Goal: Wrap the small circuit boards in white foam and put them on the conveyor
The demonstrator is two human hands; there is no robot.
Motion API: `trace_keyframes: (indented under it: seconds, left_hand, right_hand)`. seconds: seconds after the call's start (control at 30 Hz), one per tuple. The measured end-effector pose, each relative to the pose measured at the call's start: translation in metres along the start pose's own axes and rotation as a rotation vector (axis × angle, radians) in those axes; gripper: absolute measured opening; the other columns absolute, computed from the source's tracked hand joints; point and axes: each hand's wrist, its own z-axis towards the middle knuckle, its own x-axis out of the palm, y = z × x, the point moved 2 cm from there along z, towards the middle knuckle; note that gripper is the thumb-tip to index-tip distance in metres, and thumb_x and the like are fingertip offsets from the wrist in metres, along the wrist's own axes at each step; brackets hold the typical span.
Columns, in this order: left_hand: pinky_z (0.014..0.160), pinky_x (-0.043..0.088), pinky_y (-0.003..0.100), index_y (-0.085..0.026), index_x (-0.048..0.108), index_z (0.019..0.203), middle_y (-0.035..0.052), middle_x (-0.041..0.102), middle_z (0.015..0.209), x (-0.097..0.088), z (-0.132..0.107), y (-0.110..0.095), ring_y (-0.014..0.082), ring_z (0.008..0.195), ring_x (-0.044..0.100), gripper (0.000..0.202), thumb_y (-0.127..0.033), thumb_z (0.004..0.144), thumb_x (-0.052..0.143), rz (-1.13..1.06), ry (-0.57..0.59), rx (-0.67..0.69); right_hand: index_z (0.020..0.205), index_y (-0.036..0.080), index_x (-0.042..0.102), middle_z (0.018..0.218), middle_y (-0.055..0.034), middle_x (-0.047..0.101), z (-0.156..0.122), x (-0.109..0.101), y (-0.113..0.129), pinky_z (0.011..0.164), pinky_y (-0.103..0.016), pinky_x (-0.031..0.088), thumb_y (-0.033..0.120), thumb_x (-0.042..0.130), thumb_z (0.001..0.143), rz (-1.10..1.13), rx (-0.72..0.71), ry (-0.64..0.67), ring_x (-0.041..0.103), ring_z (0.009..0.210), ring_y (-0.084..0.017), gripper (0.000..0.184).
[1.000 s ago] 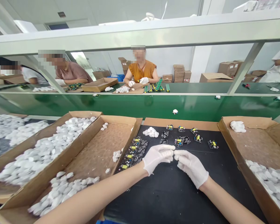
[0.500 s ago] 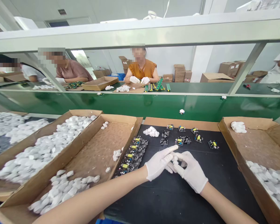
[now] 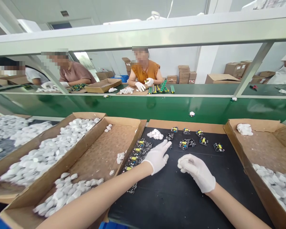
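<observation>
My left hand (image 3: 157, 156), in a white glove, reaches over the black mat with its fingers stretched out. Its fingertips are at a small black circuit board, which they partly cover. Another small board (image 3: 170, 136) lies just beyond them, beside a pile of white lumps (image 3: 155, 134). My right hand (image 3: 197, 171), also gloved, is held above the mat with fingers curled together. Whatever it may hold blends with the white glove. Joined circuit boards with yellow parts (image 3: 138, 150) lie partly under my left forearm. Several single boards, such as this circuit board (image 3: 183, 144), are scattered ahead.
Cardboard trays of white lumps flank the mat, a left tray (image 3: 98, 143) and a right tray (image 3: 264, 144). Behind runs a green conveyor belt (image 3: 133, 106) carrying a small board with a white lump (image 3: 192, 114). Across it, a co-worker in orange (image 3: 145, 71) handles parts.
My hands were together around small white lumps and have parted. The left hand moved left to the small boards; the right stayed nearly in place. The board on the belt shifted slightly right.
</observation>
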Motion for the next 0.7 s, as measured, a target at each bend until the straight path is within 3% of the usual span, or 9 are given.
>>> trace_keyframes:
  seconds: [0.13, 0.27, 0.37, 0.5, 0.6, 0.7]
  left_hand:
    - [0.101, 0.038, 0.045, -0.02, 0.057, 0.114, 0.0107, 0.055, 0.124, 0.002, -0.005, -0.003, 0.0271, 0.116, 0.05, 0.04, -0.012, 0.075, 0.055, -0.003, 0.007, -0.004]
    - [0.101, 0.037, 0.04, -0.022, 0.062, 0.093, 0.0044, 0.062, 0.104, 0.008, -0.002, 0.004, 0.0219, 0.104, 0.055, 0.02, -0.016, 0.074, 0.06, -0.528, -0.047, -0.207]
    - [0.09, 0.047, 0.036, -0.02, 0.06, 0.086, 0.0035, 0.065, 0.087, 0.013, 0.003, 0.009, 0.0187, 0.088, 0.062, 0.009, -0.025, 0.079, 0.058, -0.797, -0.032, -0.337]
    - [0.068, 0.054, 0.033, -0.015, 0.056, 0.085, 0.0041, 0.064, 0.067, 0.012, 0.007, 0.006, 0.0178, 0.065, 0.066, 0.026, -0.04, 0.078, 0.059, -1.024, 0.064, -0.462]
    - [0.071, 0.055, 0.032, -0.014, 0.055, 0.088, 0.0066, 0.066, 0.073, 0.007, 0.005, -0.002, 0.0183, 0.069, 0.068, 0.036, -0.045, 0.073, 0.065, -1.167, 0.116, -0.504]
    - [0.073, 0.054, 0.032, -0.013, 0.055, 0.087, 0.0074, 0.067, 0.076, 0.004, 0.0, -0.01, 0.0186, 0.071, 0.068, 0.044, -0.044, 0.063, 0.075, -1.332, 0.187, -0.507]
  right_hand:
    - [0.069, 0.015, 0.064, 0.069, -0.0026, 0.063, -0.003, 0.007, 0.004, 0.06, -0.028, 0.043, 0.041, 0.07, 0.066, -0.1, 0.074, 0.064, 0.05, 0.056, -0.011, 0.027]
    - [0.068, 0.015, 0.064, 0.067, -0.0018, 0.063, 0.001, 0.005, 0.004, 0.057, -0.027, 0.041, 0.04, 0.066, 0.068, -0.141, 0.09, -0.006, 0.049, 0.053, -0.01, 0.025]
    - [0.073, 0.016, 0.067, 0.083, -0.0052, 0.067, 0.005, -0.001, 0.003, 0.062, -0.028, 0.045, 0.043, 0.065, 0.068, -0.127, 0.051, -0.132, 0.055, 0.065, -0.014, 0.027]
    - [0.084, 0.018, 0.071, 0.098, -0.008, 0.069, 0.007, -0.008, -0.002, 0.075, -0.034, 0.048, 0.044, 0.068, 0.065, -0.187, 0.002, -0.264, 0.06, 0.085, -0.021, 0.033]
    - [0.099, 0.018, 0.069, 0.088, -0.0057, 0.069, 0.008, -0.01, -0.006, 0.079, -0.035, 0.048, 0.04, 0.068, 0.067, -0.239, -0.058, -0.272, 0.061, 0.081, -0.02, 0.038]
    - [0.113, 0.017, 0.061, 0.075, -0.0019, 0.066, 0.008, -0.011, -0.009, 0.073, -0.034, 0.05, 0.036, 0.068, 0.07, -0.248, -0.123, -0.242, 0.06, 0.071, -0.017, 0.047]
